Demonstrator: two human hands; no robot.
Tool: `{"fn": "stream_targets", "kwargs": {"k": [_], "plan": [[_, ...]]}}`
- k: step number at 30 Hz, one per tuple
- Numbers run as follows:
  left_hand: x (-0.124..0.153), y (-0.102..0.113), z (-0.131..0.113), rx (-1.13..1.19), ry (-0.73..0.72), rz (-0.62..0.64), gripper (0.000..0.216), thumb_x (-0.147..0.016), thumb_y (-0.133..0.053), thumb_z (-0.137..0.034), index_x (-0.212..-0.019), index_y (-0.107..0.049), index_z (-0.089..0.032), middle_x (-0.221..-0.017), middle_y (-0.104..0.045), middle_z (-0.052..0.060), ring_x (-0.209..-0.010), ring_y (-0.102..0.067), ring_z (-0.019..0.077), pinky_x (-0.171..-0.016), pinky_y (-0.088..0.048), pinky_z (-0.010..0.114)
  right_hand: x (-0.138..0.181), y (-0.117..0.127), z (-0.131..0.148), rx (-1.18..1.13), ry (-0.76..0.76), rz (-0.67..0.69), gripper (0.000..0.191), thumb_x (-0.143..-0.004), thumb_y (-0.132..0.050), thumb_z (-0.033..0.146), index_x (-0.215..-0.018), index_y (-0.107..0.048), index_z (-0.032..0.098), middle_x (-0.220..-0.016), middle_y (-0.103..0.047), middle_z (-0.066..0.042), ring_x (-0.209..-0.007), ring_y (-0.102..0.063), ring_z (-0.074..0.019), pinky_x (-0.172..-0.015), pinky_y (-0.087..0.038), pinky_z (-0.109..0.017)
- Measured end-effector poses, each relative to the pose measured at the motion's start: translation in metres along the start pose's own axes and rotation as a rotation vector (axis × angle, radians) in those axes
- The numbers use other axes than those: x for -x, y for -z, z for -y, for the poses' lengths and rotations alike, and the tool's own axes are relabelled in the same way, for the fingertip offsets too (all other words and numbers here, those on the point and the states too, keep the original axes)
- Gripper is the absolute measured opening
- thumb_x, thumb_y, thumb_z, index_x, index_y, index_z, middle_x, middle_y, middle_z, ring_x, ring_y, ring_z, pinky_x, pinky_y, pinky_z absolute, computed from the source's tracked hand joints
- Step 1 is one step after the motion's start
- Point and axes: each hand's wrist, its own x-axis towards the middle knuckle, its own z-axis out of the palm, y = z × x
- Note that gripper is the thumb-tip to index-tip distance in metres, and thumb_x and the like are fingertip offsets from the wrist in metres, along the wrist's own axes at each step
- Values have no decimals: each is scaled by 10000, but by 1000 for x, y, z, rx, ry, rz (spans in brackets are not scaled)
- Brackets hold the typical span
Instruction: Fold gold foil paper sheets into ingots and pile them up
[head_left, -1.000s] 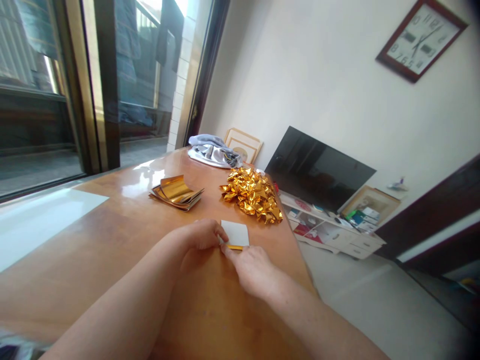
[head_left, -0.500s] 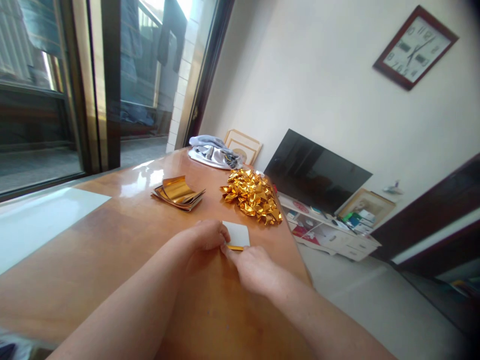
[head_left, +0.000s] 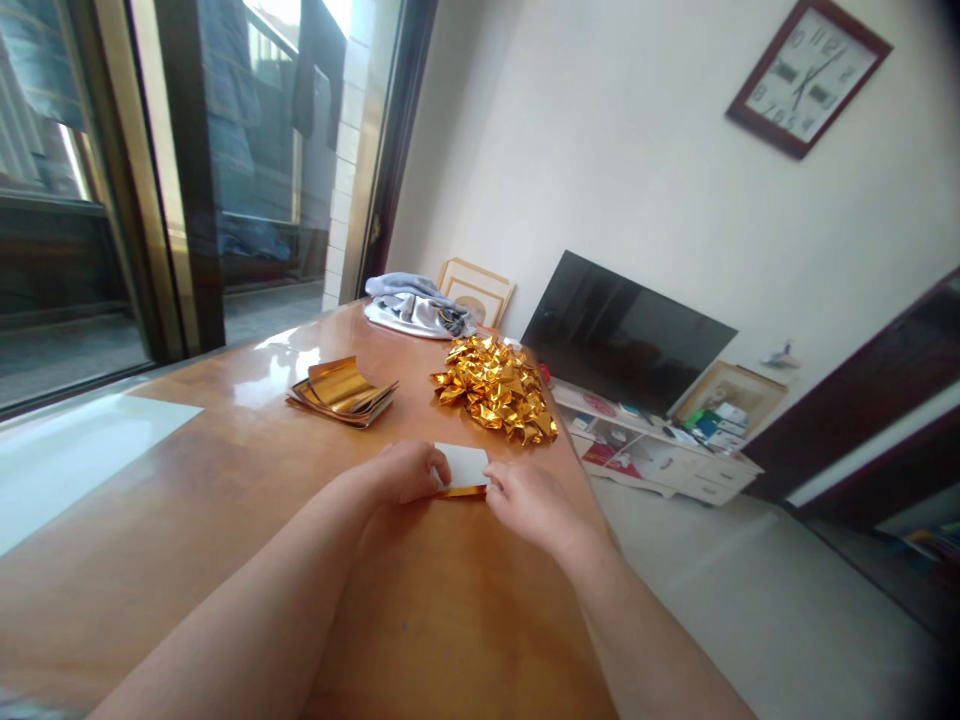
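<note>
A small square sheet of paper [head_left: 463,462], white side up with a gold foil edge folded over along its near side, lies on the wooden table [head_left: 225,480]. My left hand [head_left: 405,472] pinches the fold at its left end. My right hand [head_left: 529,500] presses the fold at its right end. Beyond the sheet lies a pile of folded gold foil pieces [head_left: 495,388]. To the left of the pile sits a stack of flat gold foil sheets [head_left: 341,390].
A grey and white cloth bundle [head_left: 416,307] lies at the table's far end. The table's right edge drops to the floor, where a dark television [head_left: 626,335] stands on a low white cabinet [head_left: 660,455]. Glass sliding doors run along the left.
My right hand has slid to the right along the gold fold, from beside my left hand to the sheet's right end. The folded gold strip now shows wider.
</note>
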Motion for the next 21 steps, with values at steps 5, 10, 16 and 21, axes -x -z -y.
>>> {"fn": "stream_targets", "kwargs": {"k": [5, 10, 16, 21], "plan": [[5, 4, -6, -43, -17, -27, 308, -683, -662, -256, -939, -813, -335, -891, -759, 1, -793, -663, 199, -650, -432, 258, -14, -23, -7, -106, 24, -100, 282, -975, -495, 285, -1110, -732, 213, -1101, -709, -89, -1067, -617, -198, -863, -417, -263], [6, 3, -5, -36, -61, -33, 286, -701, -644, -222, -917, -808, -314, -930, -761, 1, -840, -665, 202, -703, -454, 258, -15, -44, -15, -248, 16, -110, 186, -941, -563, 274, -946, -740, 215, -970, -701, -48, -946, -615, -173, -789, -414, -239], [0, 2, -9, 135, -16, -296, 292, -852, -574, -381, -1016, -744, -209, -877, -718, 35, -774, -636, 190, -662, -444, 264, -18, -59, -27, -618, 6, -176, 135, -877, -576, 254, -799, -664, 186, -773, -648, 7, -715, -560, -138, -623, -359, -227], [10, 12, -28, 385, 101, -478, 490, -902, -495, -643, -874, -643, -177, -791, -658, 26, -746, -602, 193, -640, -437, 286, -19, -57, -21, -1172, -120, -211, 155, -846, -586, 327, -807, -607, 178, -684, -578, 39, -632, -500, -124, -590, -362, -234]]}}
